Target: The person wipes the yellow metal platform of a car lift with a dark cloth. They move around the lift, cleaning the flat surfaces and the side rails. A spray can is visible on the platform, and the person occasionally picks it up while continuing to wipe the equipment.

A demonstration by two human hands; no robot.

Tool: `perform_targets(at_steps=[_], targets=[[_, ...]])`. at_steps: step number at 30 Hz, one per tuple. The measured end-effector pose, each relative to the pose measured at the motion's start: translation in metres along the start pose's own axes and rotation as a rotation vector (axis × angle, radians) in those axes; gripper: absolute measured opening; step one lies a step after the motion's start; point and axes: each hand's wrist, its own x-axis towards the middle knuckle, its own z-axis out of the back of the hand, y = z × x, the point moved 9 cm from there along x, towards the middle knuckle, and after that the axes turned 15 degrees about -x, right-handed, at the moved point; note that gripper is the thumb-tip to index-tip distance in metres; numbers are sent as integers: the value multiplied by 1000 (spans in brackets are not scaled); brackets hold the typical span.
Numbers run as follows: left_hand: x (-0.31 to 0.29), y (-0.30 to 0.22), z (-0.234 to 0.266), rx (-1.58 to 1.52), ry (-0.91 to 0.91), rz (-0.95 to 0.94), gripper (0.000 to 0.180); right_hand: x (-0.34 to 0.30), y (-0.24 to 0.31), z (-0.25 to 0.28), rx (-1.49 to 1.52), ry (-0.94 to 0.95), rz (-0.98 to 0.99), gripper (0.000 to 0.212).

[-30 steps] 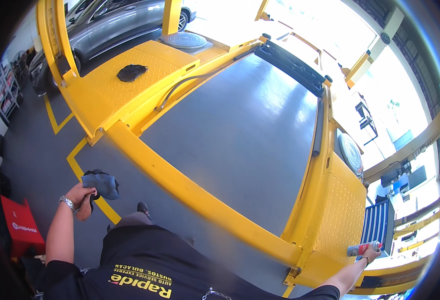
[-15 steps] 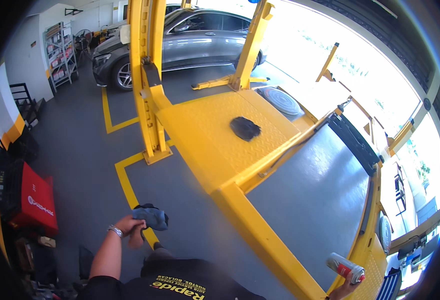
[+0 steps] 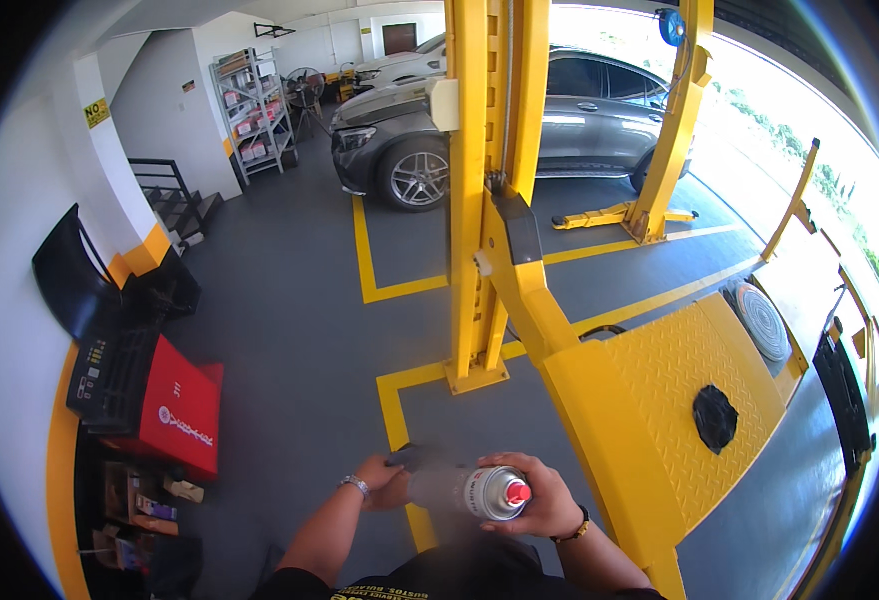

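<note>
My left hand, a bracelet at its wrist, is closed around a dark cloth; most of the cloth is hidden behind the hand and a blur. Just to its right, my right hand grips a silver spray can with a red nozzle. The can is tilted so that its nozzle end faces up toward me. Its far end and the cloth sit close together, but I cannot tell whether they touch. Both hands are in front of my body, above the grey floor.
A yellow lift post rises ahead, joined to a sloping yellow ramp on my right. A crumpled black piece lies on the ramp. At left stands a red and black machine. A grey car is parked beyond the post.
My view has swung left. The spray can has come in from the far lower right to beside my left hand. My left hand still holds the cloth.
</note>
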Motion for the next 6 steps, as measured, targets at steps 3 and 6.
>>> perform_targets(at_steps=[3, 6], targets=[[20, 79, 69, 28, -170, 177, 52, 84, -39, -11, -195, 123, 18, 77], [4, 122, 104, 3, -271, 460, 57, 154, -110, -13, -288, 155, -218, 73]])
